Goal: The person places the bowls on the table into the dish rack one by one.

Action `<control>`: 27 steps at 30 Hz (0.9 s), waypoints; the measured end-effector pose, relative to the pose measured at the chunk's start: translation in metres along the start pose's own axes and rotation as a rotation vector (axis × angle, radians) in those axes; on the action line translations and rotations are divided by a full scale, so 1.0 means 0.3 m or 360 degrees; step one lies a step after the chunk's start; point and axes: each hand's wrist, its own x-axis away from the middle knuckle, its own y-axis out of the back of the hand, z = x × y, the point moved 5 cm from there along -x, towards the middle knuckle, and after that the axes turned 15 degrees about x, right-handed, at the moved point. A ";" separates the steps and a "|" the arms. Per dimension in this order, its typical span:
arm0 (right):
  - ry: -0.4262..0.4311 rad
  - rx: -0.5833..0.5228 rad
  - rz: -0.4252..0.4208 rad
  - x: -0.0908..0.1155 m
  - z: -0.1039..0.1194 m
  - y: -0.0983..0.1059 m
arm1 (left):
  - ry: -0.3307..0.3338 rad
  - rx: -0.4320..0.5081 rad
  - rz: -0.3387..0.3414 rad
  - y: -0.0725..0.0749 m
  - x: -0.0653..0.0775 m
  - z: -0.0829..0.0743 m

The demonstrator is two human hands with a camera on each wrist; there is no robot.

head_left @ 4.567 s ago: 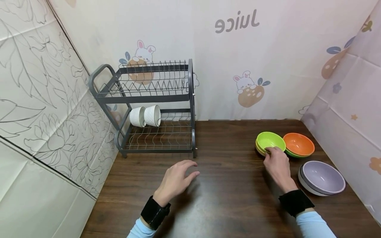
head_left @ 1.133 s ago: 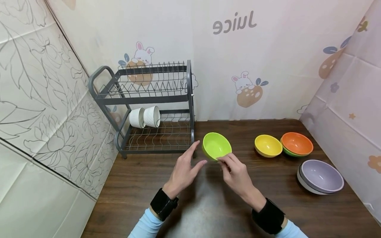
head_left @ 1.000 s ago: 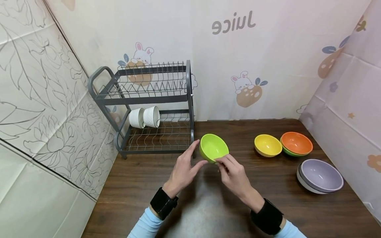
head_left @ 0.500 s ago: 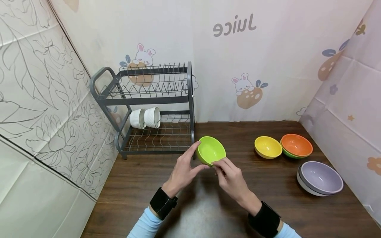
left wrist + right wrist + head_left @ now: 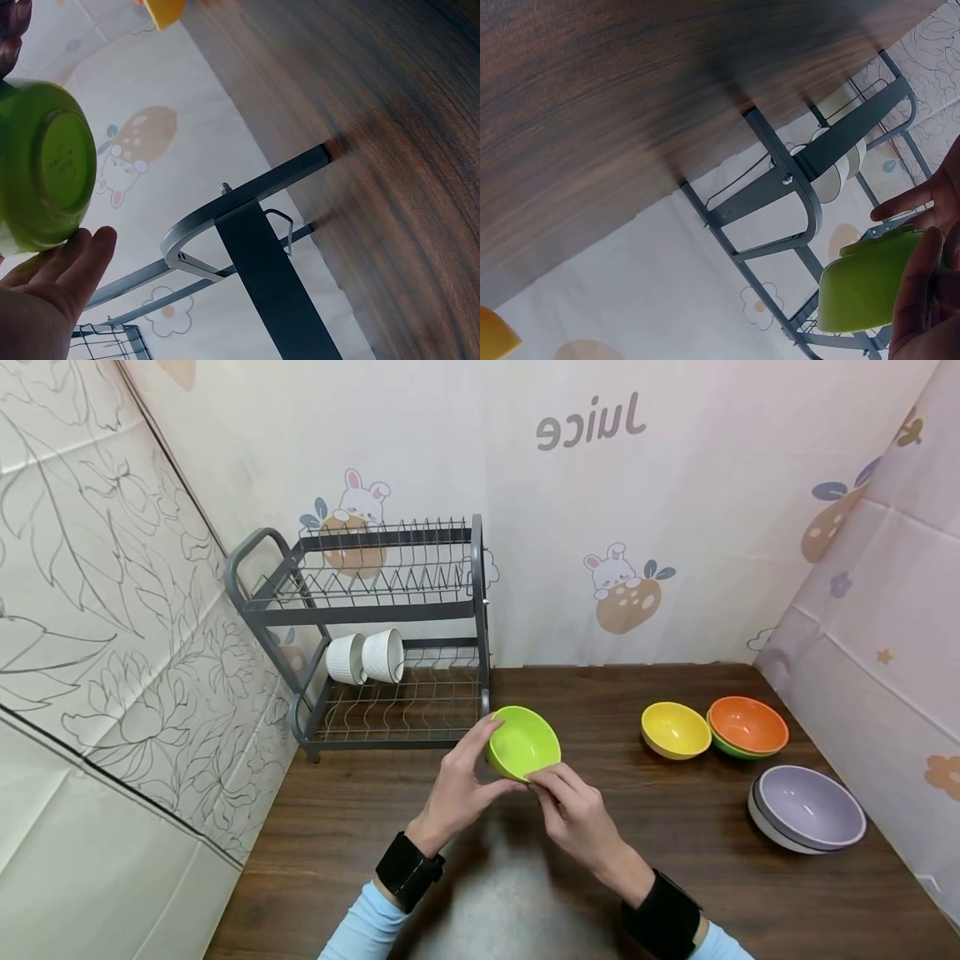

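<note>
A lime green bowl is held in the air just right of the dish rack, tilted with its inside facing the head camera. My right hand pinches its near rim between thumb and fingers. On the other side my left hand spans the bowl, its fingers on the left rim and its thumb near the right fingertips. The left wrist view shows the bowl's underside with left fingers against the wall. From the right wrist the bowl appears side-on, between both hands.
The two-tier grey dish rack holds two white cups lying on its lower tier. At the table's right are a yellow bowl, an orange bowl stacked in a green one, and a lilac bowl in a white one.
The right hand has lifted the lime green bowl out of the yellow bowl and carried it left. The left hand, earlier apart from it, now holds its left side.
</note>
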 end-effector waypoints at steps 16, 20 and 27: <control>-0.0063 0.0102 -0.0051 0.016 -0.030 0.009 | -0.0101 -0.0255 -0.0222 0.148 0.021 -0.007; -0.0053 0.0096 -0.0052 0.020 -0.040 0.006 | -0.0117 -0.0290 -0.0260 0.198 0.019 -0.002; -0.0082 0.0082 0.0003 0.023 -0.058 -0.005 | -0.0080 -0.0350 -0.0294 0.269 0.011 0.022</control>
